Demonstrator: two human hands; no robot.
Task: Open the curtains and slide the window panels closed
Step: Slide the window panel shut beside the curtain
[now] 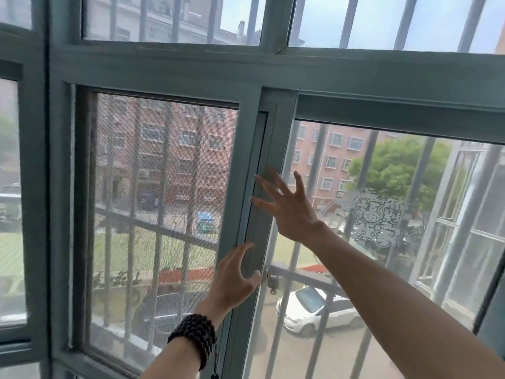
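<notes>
A grey-green sliding window fills the view. Its left panel [161, 170] carries a mesh screen, and its right glass panel [382, 269] has a pale cut-out sticker. The two panels meet at an upright stile [259, 165] in the middle. My left hand [235, 277], with a dark bead bracelet on the wrist, curls its fingers around the lower part of that stile. My right hand [287, 203] is higher up, fingers spread, with the fingertips on the stile's edge. No curtain is in view.
The fixed outer frame [191, 67] runs across the top, with upper panes above it. Vertical and horizontal security bars [289, 272] stand outside the glass. Beyond are brick buildings, trees and a white car in the street below.
</notes>
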